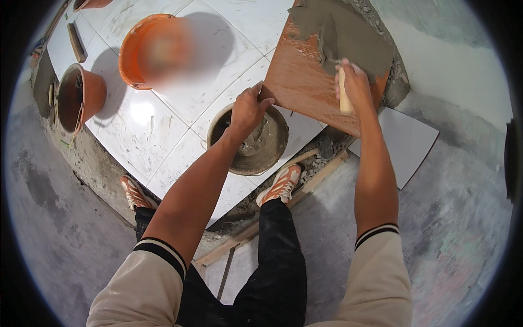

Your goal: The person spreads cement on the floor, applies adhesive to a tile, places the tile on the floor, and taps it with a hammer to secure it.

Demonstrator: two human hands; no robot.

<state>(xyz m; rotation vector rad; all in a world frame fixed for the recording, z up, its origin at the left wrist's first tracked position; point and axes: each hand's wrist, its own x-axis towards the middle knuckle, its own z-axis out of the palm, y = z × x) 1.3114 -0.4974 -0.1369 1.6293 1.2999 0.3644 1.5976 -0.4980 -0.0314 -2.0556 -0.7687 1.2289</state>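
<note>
the tile (299, 82) lies ahead of you to the right, mortar (362, 35) on its far part. your left hand (249, 111) is at its left corner, over the bowl (279, 144); your right hand (357, 84) has the trowel (344, 97) above it. on the floor (177, 158), a bucket (128, 54) stands beyond the bowl, leftward; farther left, a pail (96, 94), with a stick (77, 42) behind. a panel (400, 146) sits nearer you, right of the tile.

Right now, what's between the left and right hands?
In the head view, the reddish-brown tile lies between the left hand and the right hand gripping the wooden trowel handle.
</note>
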